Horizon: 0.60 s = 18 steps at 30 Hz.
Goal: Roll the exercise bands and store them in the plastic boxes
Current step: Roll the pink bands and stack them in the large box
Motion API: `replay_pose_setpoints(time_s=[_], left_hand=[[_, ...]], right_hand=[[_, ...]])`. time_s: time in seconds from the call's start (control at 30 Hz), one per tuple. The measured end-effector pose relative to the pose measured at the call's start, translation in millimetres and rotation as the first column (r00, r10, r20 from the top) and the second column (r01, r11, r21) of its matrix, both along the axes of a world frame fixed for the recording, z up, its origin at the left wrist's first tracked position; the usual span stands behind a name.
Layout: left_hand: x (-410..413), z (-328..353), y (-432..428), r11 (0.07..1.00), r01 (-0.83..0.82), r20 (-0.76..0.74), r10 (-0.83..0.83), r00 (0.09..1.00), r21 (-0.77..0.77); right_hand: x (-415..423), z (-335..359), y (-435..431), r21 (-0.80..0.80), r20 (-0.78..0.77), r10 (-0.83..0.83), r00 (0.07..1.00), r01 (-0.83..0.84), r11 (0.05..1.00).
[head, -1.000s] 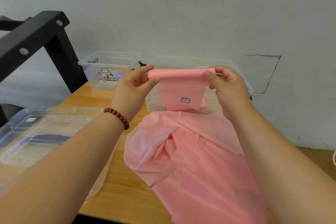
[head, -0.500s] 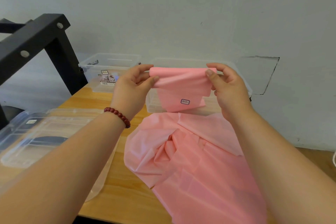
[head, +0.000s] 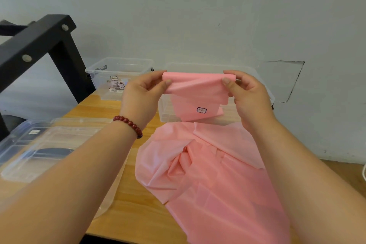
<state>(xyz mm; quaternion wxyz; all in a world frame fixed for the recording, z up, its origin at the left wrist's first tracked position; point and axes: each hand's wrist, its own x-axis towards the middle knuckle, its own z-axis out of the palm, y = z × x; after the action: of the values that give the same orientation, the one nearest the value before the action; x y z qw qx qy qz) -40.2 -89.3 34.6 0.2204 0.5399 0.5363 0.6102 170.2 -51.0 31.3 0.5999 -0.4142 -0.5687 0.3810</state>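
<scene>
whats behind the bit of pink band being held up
A clear plastic box stands behind the pink band, its rim and lower wall showing. The band hides most of its inside.

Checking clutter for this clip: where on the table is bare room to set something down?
Bare wood shows between the small box and the stacked lids, and at the near edge of the table between the lids and the pink band. The band crowds the middle, the large box the back.
</scene>
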Motion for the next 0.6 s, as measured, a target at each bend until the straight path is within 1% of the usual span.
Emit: replay_pose_setpoints(time_s=[0.2,0.3,0.43,0.6], left_hand=[[1.8,-3.0,1.0,1.0,0.005,0.06,-0.004,0.998,-0.008],[1.9,-4.8,1.2,1.0,0.016,0.043,-0.015,0.999,-0.026],[1.6,-3.9,-1.1,0.999,0.019,0.031,-0.018,0.999,-0.036],[2.0,-3.1,-1.3,0.999,0.033,0.006,-0.033,0.999,-0.024]], right_hand=[[0.2,-2.0,0.9,0.031,0.042,-0.029,0.999,0.028,0.999],[0.8,0.9,-0.6,0.034,0.028,-0.034,0.999,0.033,0.999],[3.5,5.5,-5.9,-0.002,-0.019,0.056,0.998,-0.056,0.998],[4.5,6.2,-7.0,0.006,-0.011,0.026,1.0,-0.026,1.0]])
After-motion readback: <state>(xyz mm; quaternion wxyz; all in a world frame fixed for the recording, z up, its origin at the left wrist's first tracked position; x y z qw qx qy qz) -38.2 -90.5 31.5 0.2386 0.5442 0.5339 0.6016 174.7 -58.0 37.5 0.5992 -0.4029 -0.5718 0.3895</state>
